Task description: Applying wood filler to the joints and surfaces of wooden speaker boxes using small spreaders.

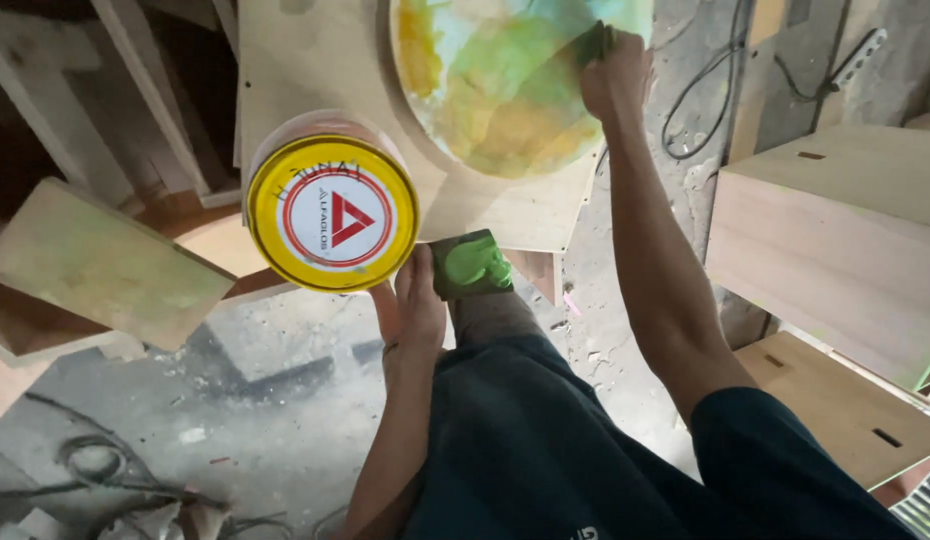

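Observation:
My right hand [615,78] reaches forward and presses a small dark green pad [592,45] against a round wooden disc [495,85] stained yellow, green and pale blue. The disc lies on a plywood board [315,60]. My left hand [413,305] grips the lower side of a clear jar with a yellow lid [332,213], held up close to me with the lid facing me. A green-smeared foot or slipper [470,265] sits just right of that hand, at the end of my dark-trousered leg [525,430].
Pale wooden boxes [835,230] stand at the right, with a slotted one [845,410] lower down. A green-stained board [100,265] lies at the left. Cables [700,110] trail over the rough concrete floor [255,380], and more wire [95,465] coils at the bottom left.

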